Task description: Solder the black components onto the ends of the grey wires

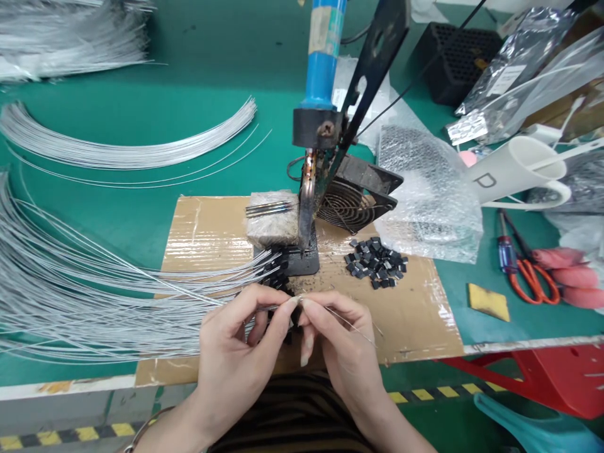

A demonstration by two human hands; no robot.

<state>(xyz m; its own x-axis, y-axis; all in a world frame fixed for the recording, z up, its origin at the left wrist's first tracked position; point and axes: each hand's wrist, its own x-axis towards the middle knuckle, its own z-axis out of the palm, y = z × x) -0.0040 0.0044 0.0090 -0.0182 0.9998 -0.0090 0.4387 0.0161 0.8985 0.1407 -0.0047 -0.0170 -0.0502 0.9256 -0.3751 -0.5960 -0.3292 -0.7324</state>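
Green work surface [212, 82], with a sheet of brown cardboard [415, 308] laid near its front edge. Both hands are over the front part of the cardboard, tips nearly meeting. Left hand [248, 343]: thumb and index finger pressed together at the tips, pinching thin wire [352, 325]. Right hand [346, 340]: thumb and index finger likewise closed on the wire, just beside the left fingertips; its lower fingers are curled beneath. Fine ends run out past the right fingers, toward the lower right. The exact point of contact is small and partly covered by the fingertips, so whether the wire is one strand or several there cannot be told. Left of the hands, a spread of grey wires [141, 302] reaches across onto the cardboard, ending near black pieces [276, 277] just behind the left hand. A loose pile of small black parts [376, 261] lies to the right, apart from the hands. A blue-handled soldering iron [321, 78] stands tip-down behind them, beside a pale block [271, 234] and a black fan [358, 195].
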